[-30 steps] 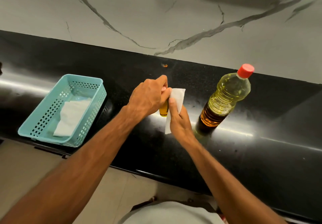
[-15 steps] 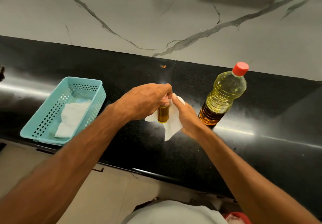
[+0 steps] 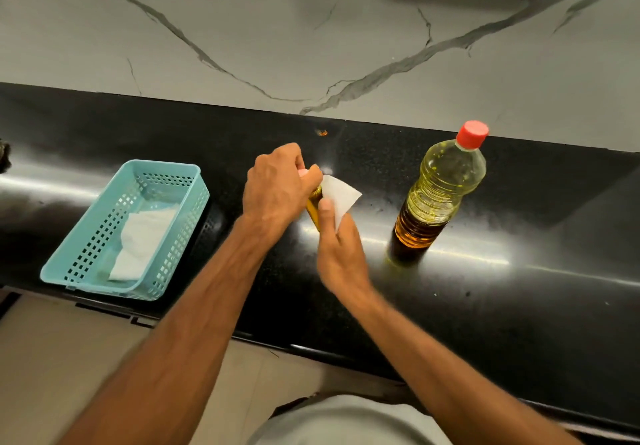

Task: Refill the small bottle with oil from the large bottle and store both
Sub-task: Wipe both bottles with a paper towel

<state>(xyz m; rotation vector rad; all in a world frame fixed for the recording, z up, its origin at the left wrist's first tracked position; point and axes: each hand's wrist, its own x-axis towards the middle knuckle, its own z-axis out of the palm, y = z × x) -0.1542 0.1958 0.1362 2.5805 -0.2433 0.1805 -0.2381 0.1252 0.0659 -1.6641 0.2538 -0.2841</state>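
- Right hand [image 3: 341,254] pinches one white paper tissue [image 3: 341,195] against the small amber oil bottle [image 3: 314,207], likely wiping drips.
- Left hand [image 3: 277,188] grips that bottle's top, steadying it above the black granite counter [image 3: 519,306].
- One large clear red-capped oil bottle [image 3: 440,195] stands upright to the right.
- One teal perforated plastic basket [image 3: 86,261] holds a second tissue [image 3: 142,240], probably awaiting the two bottles.

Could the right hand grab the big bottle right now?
Probably not yet. Nothing stands on the counter between the right hand and the big bottle, so the way is free, but that hand is pinching a tissue against the small bottle and would have to let go first.
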